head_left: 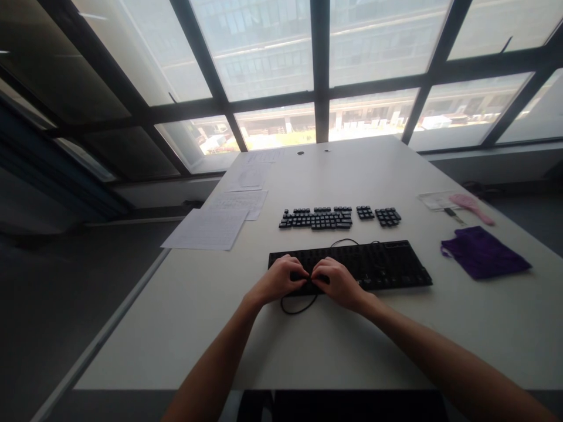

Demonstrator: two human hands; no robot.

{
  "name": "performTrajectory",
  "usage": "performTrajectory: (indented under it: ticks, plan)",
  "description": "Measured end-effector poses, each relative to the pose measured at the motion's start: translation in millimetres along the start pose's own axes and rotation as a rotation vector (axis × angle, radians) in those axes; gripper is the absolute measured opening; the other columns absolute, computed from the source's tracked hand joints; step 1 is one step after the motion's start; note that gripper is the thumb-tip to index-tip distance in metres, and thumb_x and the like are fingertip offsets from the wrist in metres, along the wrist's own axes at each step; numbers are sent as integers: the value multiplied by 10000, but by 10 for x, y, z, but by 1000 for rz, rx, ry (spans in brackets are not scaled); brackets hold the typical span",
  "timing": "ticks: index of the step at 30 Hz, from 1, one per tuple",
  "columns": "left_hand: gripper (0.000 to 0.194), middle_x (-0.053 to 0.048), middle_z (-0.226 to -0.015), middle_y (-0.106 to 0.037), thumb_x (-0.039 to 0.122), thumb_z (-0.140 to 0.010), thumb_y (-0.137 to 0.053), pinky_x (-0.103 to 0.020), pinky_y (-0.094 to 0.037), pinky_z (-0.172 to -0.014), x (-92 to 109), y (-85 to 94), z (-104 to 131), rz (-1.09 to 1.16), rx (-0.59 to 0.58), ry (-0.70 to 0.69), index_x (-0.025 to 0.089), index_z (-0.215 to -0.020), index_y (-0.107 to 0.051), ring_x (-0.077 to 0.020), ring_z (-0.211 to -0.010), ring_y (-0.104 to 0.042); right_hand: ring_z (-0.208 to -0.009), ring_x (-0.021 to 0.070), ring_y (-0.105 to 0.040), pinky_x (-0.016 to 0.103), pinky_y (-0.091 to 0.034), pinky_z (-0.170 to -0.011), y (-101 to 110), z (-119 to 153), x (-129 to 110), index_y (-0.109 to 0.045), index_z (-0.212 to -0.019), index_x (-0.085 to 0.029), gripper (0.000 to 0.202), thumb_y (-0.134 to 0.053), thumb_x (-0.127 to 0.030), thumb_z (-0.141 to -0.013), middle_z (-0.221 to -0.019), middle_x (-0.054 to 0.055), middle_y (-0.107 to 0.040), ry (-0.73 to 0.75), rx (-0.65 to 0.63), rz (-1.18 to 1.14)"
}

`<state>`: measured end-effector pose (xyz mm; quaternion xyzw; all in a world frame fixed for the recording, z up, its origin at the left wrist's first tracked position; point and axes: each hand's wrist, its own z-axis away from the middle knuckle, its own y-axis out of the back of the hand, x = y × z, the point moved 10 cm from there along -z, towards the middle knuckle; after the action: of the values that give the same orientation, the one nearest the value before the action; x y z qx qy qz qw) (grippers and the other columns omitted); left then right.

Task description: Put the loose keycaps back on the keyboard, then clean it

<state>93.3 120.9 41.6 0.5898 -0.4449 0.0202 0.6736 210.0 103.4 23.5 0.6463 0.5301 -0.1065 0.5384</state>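
Observation:
A black keyboard base (387,264) lies on the white table, its key area looking bare of caps. Over its left part, my left hand (285,275) and my right hand (336,281) nearly meet, fingers pinched together. Whatever is between the fingertips is too small and dark to make out. Behind the base, black keycaps (325,220) are laid out in rows like a keyboard, with smaller groups (387,217) to their right. A black cable (299,312) loops out at the front of the base.
Printed papers (206,228) lie along the table's left edge. On the right are a purple cloth bag (486,252), a pink brush (470,206), a small dark tool (453,215) and a flat clear packet (433,200). Windows stand beyond the table's far edge (360,143).

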Motion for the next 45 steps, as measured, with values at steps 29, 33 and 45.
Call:
performTrajectory:
  ticks: [29, 33, 45]
  plan:
    - [82, -27, -910, -738, 185, -831, -744, -308, -485, -852, 43, -63, 16, -10, -1, -67, 238, -872, -791, -189, -906, -629, -903, 203, -588, 329, -499, -808, -24, 3, -153, -723, -816, -208, 138, -654, -121, -899, -931, 56, -699, 74, -65, 159]
    - [83, -36, -908, -719, 213, -869, -713, -305, -486, -840, -12, -69, 11, -1, 29, -25, 231, -856, -793, -184, -896, -631, -914, 207, -584, 339, -496, -827, -22, 13, -170, -722, -818, -213, 128, -656, -142, -902, -942, 58, -693, 60, -75, 168]
    - [160, -19, -884, -700, 293, -814, -761, -285, -486, -771, -177, -58, -45, 13, 41, 135, 221, -957, -760, -182, -837, -631, -804, 189, -590, 299, -433, -719, -50, -112, 147, -689, -812, -208, 103, -784, -171, -813, -808, 14, -687, -252, -16, 95]
